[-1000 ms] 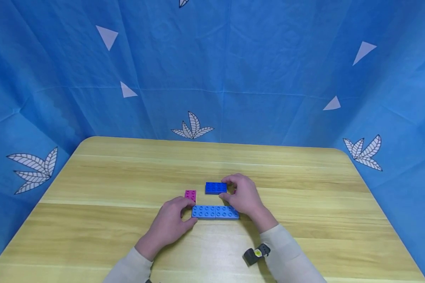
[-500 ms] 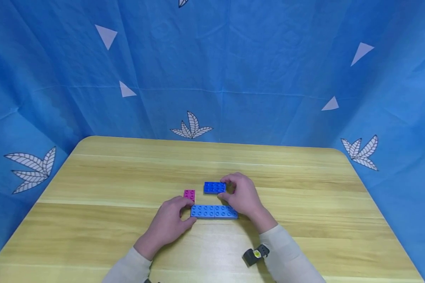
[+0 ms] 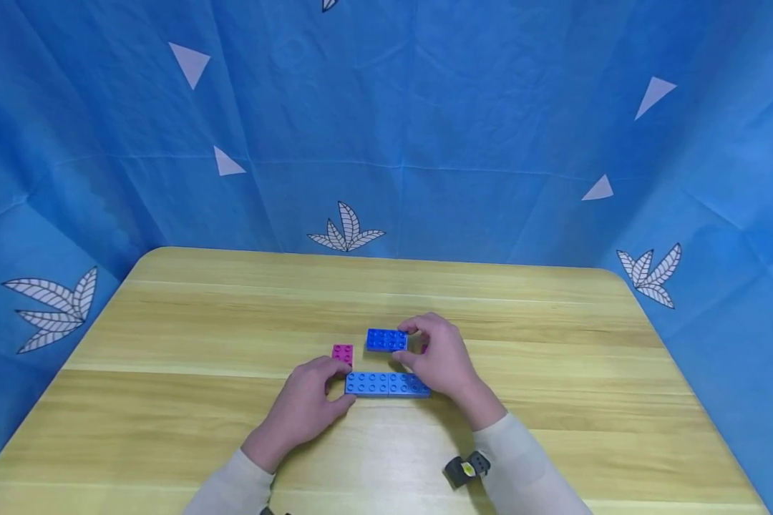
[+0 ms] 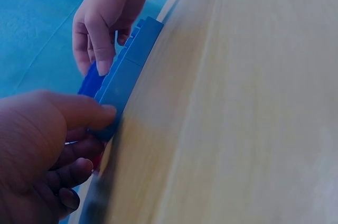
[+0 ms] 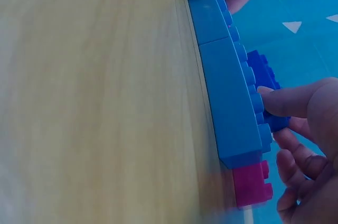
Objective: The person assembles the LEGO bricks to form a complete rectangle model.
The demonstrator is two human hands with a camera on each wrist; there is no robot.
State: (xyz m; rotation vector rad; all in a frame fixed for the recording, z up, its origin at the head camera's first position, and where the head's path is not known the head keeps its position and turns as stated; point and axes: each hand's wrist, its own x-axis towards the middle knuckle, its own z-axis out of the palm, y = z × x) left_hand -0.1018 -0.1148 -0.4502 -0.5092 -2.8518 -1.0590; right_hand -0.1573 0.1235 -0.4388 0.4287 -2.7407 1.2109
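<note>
Two light blue bricks point(image 3: 387, 384) lie end to end in a row on the table. My left hand point(image 3: 301, 406) pinches the row's left end between thumb and fingers. Behind the row is a dark blue brick point(image 3: 386, 340), its right end pinched by my right hand point(image 3: 441, 357); whether it touches the table I cannot tell. A pink brick point(image 3: 343, 353) sits just behind the left end of the row. Another pink brick point(image 5: 251, 184) shows beyond the row's near end in the right wrist view; in the head view my right hand mostly hides it.
The wooden table point(image 3: 554, 343) stretches out around the bricks, its far edge meeting a blue patterned curtain point(image 3: 386, 143). A black strapped device point(image 3: 467, 469) sits at my right wrist.
The dark blue brick has shifted very slightly left with my right hand. My left hand keeps its hold on the light blue row. The whole head view has drifted a little.
</note>
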